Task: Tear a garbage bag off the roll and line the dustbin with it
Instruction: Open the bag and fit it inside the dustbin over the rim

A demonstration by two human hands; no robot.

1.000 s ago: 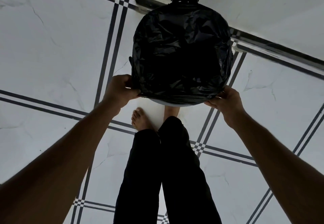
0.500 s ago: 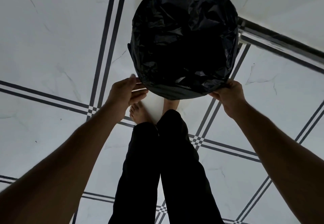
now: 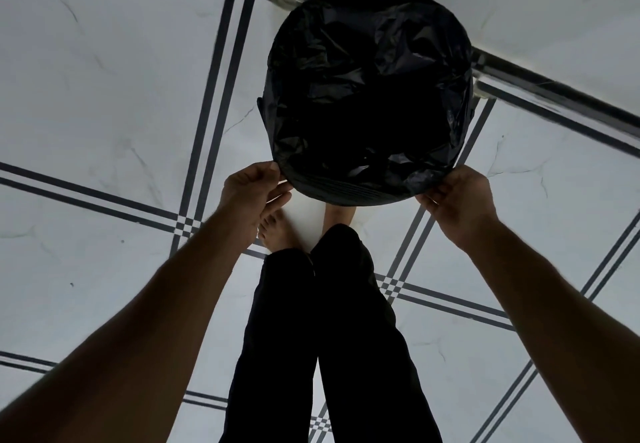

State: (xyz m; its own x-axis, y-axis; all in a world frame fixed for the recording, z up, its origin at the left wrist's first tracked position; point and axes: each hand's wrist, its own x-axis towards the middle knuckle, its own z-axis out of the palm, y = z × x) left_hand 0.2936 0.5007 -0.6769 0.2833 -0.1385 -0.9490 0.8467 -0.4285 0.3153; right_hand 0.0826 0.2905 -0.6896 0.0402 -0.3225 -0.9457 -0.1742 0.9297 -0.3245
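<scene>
Standing nearest the camera, two legs in black trousers (image 3: 332, 356) are seen on the white marble-look tiled floor (image 3: 104, 96) with its dark double stripes, bare toes showing just ahead of the hems. Beyond them, the left hand (image 3: 251, 189) is held at the near left edge of the crinkled black plastic garbage bag (image 3: 367, 96), its fingers curled and pinching the plastic. The right hand (image 3: 457, 200) is clenched on the bag's near right edge. The bag is spread over the round mouth of the dustbin, whose pale wall (image 3: 304, 214) shows below the rim, between the hands. A dark metal floor rail (image 3: 554, 96) is seen farther off, behind the bin.
</scene>
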